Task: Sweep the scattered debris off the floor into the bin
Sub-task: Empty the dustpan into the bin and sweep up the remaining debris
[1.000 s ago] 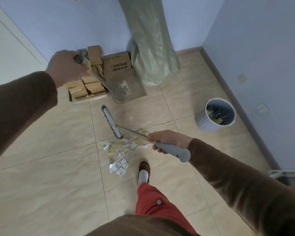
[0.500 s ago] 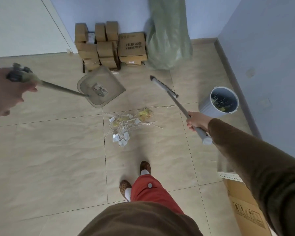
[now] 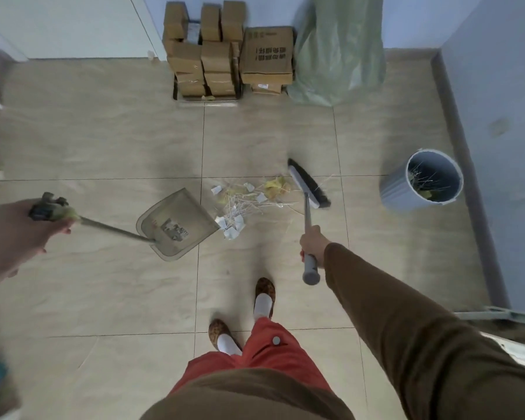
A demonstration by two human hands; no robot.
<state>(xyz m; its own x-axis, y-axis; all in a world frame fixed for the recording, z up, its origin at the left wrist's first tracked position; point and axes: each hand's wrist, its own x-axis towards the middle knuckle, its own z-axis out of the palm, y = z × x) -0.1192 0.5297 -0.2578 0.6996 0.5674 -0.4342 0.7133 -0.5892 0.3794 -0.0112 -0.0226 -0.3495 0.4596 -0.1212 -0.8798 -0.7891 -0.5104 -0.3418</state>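
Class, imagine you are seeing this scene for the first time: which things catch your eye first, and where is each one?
The debris pile of sticks and paper scraps lies mid-floor, between the dustpan on its left and the broom head on its right. The left hand grips the dustpan's handle; the right hand grips the broom's. A grey bin stands by the right wall.

One broom (image 3: pixel 308 184), head beyond right hand (image 3: pixel 312 244). One dustpan (image 3: pixel 176 225), beyond and right of left hand (image 3: pixel 15 234). One debris pile (image 3: pixel 249 201) between dustpan and broom head; pieces too many and too small to count. One bin (image 3: pixel 397 195), far right of right hand. One green sack (image 3: pixel 337 50), well beyond right hand. Cardboard boxes (image 3: pixel 225 53) stacked well beyond both hands, about ten visible; exact count unclear. Two slippers (image 3: pixel 264 287) near side of hands. Two hands.
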